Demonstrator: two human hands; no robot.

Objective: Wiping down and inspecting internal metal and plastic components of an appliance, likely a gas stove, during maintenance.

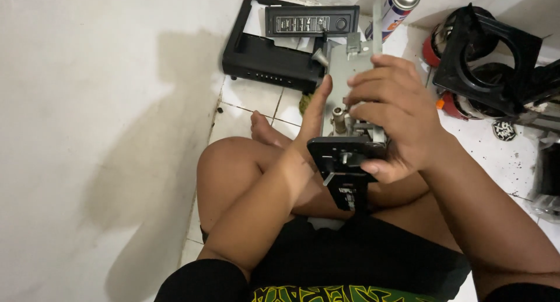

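I hold a grey metal valve assembly (344, 74) with a black front plate (344, 168) above my crossed legs. My left hand (312, 124) grips its left side from below, thumb pointing up along the metal bracket. My right hand (396, 115) wraps over the right side, fingers curled across the bracket and thumb on the black plate's edge. A brass fitting (339, 120) shows between the two hands.
A black portable stove casing (262, 60) lies on the white tiled floor ahead, with a black control panel (312, 21) on it. A spray can (399, 7) stands behind. Black burner frames (490, 57) sit at right. A white wall (87, 133) is close at left.
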